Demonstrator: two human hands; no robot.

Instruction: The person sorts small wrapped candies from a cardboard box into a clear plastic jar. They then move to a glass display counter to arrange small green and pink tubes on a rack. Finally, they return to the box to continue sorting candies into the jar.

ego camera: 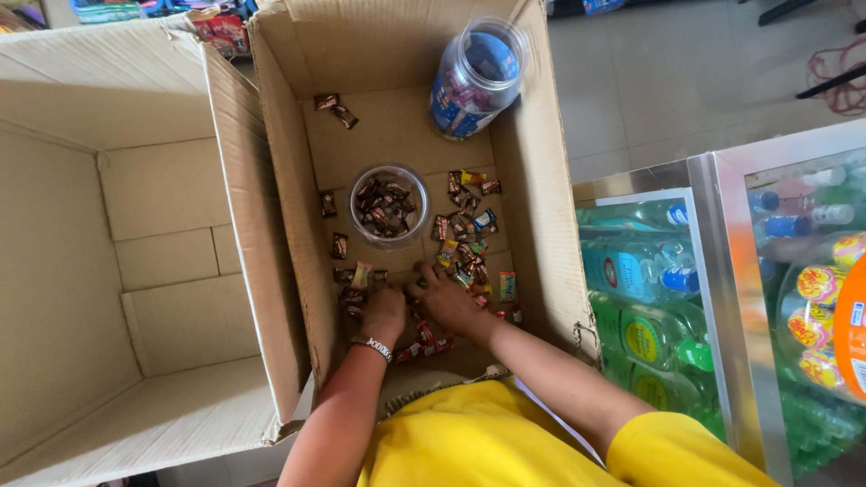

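Floor: pale tiles (pixel 686 81) run along the top right, at about 1 o'clock from the middle of the view.
Cooler: a glass-fronted drinks cooler (pixel 722 298) stands at 3 to 4 o'clock, with green and blue bottles behind the glass.
Big box: an open cardboard box (pixel 108 271) fills the 9 o'clock side.
Middle box: a second cardboard box (pixel 541 225) sits at the centre, its flaps up, touching the big box along its left wall.
Sweets: loose wrapped sweets (pixel 465 239) lie scattered on the floor of the middle box, thickest at 5 o'clock from the small jar; two more lie apart at 11 o'clock (pixel 336 108).
Small jar: a clear round jar (pixel 388 206) stands upright in the middle box, mouth up, part filled with dark-wrapped sweets.
Tall jar: a clear plastic jar with a blue label (pixel 474 81) leans in the box's far right corner, at 1 o'clock from the small jar.
Left hand: the left hand (pixel 383 311), a bead bracelet (pixel 372 346) at the wrist, rests knuckles up on the sweets at 6 o'clock from the small jar; its fingers curl down onto them, and I cannot tell whether it grips any.
Right hand: the right hand (pixel 448 300) lies just beside the left, fingers bent among the sweets; whether it has closed on one cannot be told.
Clothing: a yellow shirt (pixel 487 442) shows at 6 o'clock.
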